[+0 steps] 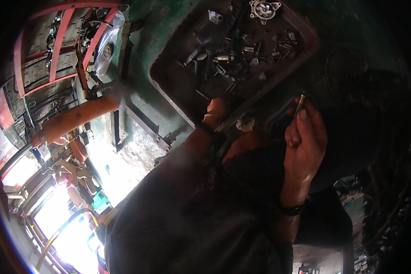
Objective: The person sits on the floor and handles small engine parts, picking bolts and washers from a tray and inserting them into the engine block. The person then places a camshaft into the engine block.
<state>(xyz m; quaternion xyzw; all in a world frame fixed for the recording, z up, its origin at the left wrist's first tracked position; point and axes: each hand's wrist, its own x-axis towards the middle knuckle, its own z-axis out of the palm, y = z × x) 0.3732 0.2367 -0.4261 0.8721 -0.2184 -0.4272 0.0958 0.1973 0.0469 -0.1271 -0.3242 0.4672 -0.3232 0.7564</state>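
A: Where is the pin?
B: In my right grip, pinched between thumb and fingers, its upper end free, outside the tray.
A: How will it handle?
B: I judge it light, stiff and not fragile, but maybe slippery if it is oily. I would hold it by the middle of its shaft.
A: And the left grip?
B: It is over the tray, but its fingers are in shadow; I cannot tell if it grasps something. Loose parts crowd beyond it, and they could hinder my fingers.
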